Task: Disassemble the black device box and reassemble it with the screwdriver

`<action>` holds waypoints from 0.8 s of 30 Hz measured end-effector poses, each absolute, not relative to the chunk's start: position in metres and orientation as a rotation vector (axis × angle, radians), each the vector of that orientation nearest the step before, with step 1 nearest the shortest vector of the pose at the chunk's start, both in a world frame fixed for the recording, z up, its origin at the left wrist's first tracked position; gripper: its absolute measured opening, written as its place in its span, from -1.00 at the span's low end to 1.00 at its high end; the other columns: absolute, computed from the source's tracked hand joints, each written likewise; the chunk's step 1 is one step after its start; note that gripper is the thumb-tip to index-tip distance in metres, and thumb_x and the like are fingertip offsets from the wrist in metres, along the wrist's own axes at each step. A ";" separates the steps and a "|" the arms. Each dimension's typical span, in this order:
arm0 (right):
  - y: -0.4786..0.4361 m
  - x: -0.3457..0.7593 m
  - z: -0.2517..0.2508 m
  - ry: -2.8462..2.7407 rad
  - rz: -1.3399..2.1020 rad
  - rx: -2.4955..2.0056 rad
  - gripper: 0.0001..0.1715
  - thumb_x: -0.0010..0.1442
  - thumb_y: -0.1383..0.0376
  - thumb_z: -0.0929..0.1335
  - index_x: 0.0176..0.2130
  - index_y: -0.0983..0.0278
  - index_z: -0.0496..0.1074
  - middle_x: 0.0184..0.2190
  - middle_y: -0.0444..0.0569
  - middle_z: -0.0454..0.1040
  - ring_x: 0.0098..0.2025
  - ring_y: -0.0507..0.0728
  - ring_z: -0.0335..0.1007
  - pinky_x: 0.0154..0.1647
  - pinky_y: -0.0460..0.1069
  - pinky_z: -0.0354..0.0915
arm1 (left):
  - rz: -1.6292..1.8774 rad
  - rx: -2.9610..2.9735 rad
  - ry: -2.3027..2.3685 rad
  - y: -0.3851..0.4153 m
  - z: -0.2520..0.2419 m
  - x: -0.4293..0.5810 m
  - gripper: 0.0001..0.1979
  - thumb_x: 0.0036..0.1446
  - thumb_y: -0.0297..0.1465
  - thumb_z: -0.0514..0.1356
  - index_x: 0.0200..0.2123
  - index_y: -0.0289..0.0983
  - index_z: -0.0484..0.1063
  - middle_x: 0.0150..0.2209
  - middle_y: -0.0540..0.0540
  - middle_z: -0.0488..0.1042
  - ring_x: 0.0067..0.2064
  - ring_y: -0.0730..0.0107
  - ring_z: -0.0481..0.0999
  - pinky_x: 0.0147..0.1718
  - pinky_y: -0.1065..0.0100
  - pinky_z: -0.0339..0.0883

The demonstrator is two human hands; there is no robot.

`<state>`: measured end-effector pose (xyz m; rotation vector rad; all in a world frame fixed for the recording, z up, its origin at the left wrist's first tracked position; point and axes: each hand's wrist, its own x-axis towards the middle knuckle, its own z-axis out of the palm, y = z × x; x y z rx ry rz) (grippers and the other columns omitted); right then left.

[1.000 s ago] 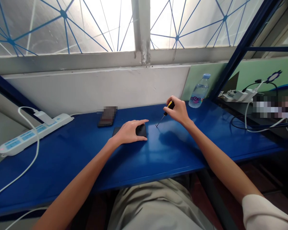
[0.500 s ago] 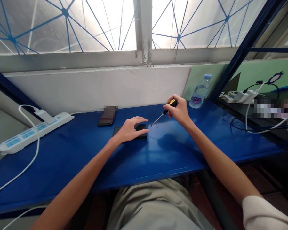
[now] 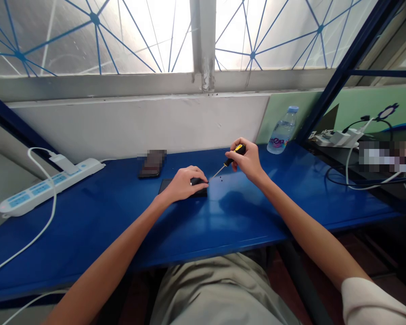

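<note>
My right hand is closed round the black-and-yellow handle of a screwdriver, its shaft slanting down to the left. At its tip the thumb and fingertips of my left hand are pinched together. A tiny dark speck that looks like a screw shows between them. Beneath my left hand lies a flat black rectangular object, partly hidden by the palm and fingers. Several tiny dark screws rest on the blue table just right of the tip.
A dark phone lies at the back, left of my hands. The white power strip with its plugged-in cable is farther left. A water bottle stands at the back right. Cables and adapters lie beyond the table's right side.
My left thumb and fingers, spread apart before, have closed at the screwdriver's tip. My right hand with the screwdriver has shifted slightly left and down.
</note>
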<state>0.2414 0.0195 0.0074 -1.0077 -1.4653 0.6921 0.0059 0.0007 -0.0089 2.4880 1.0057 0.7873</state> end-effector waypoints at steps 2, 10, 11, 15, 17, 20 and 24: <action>0.019 0.241 0.008 -1.466 0.690 -1.007 -0.73 -0.01 0.24 0.44 -0.45 0.16 0.24 -0.77 -0.28 0.24 -0.75 0.07 0.24 -0.71 -0.03 0.15 | 0.808 2.482 0.988 0.000 -0.009 0.006 -0.85 0.14 -0.24 0.28 -0.34 -0.17 0.60 -0.23 -0.08 0.59 -0.16 0.23 0.55 -0.11 0.23 0.41; 0.018 0.240 0.009 -1.446 0.713 -0.998 -0.73 -0.03 0.26 0.45 -0.45 0.15 0.24 -0.77 -0.29 0.23 -0.76 0.07 0.24 -0.71 -0.03 0.13 | 0.774 2.492 0.987 0.000 -0.009 0.007 -0.84 0.13 -0.26 0.29 -0.25 -0.18 0.60 -0.19 -0.08 0.59 -0.18 0.25 0.55 -0.13 0.27 0.39; 0.018 0.240 0.009 -1.444 0.716 -0.999 -0.73 -0.03 0.26 0.45 -0.45 0.15 0.24 -0.77 -0.29 0.23 -0.76 0.07 0.24 -0.71 -0.03 0.13 | 0.775 2.488 0.981 0.000 -0.009 0.007 -0.85 0.13 -0.27 0.28 -0.26 -0.18 0.60 -0.19 -0.08 0.59 -0.18 0.26 0.55 -0.13 0.27 0.39; 0.017 0.240 0.009 -1.440 0.724 -0.978 -0.74 -0.03 0.27 0.44 -0.46 0.16 0.25 -0.77 -0.28 0.25 -0.76 0.07 0.24 -0.71 -0.03 0.13 | 0.781 2.461 0.974 0.000 -0.009 0.007 -0.84 0.14 -0.25 0.28 -0.28 -0.18 0.60 -0.21 -0.08 0.59 -0.18 0.26 0.56 -0.11 0.27 0.40; 0.017 0.240 0.009 -1.442 0.727 -0.974 -0.74 -0.02 0.27 0.45 -0.46 0.16 0.25 -0.77 -0.29 0.25 -0.76 0.06 0.24 -0.72 -0.04 0.13 | 0.790 2.454 0.968 0.000 -0.009 0.007 -0.84 0.15 -0.25 0.28 -0.28 -0.18 0.60 -0.20 -0.08 0.59 -0.19 0.27 0.56 -0.12 0.28 0.40; 0.017 0.240 0.009 -1.447 0.724 -0.969 -0.75 -0.02 0.28 0.44 -0.46 0.17 0.26 -0.78 -0.30 0.24 -0.77 0.05 0.24 -0.72 -0.06 0.13 | 0.812 2.448 0.941 0.000 -0.009 0.008 -0.86 0.15 -0.28 0.28 -0.28 -0.20 0.60 -0.21 -0.07 0.59 -0.20 0.31 0.56 -0.15 0.31 0.40; 0.018 0.240 0.009 -1.442 0.721 -0.949 -0.76 -0.03 0.30 0.44 -0.46 0.18 0.26 -0.79 -0.32 0.24 -0.78 0.04 0.23 -0.72 -0.08 0.12 | 0.830 2.454 0.921 0.000 -0.010 0.008 -0.88 0.15 -0.30 0.30 -0.31 -0.22 0.61 -0.24 -0.08 0.58 -0.25 0.34 0.55 -0.21 0.35 0.39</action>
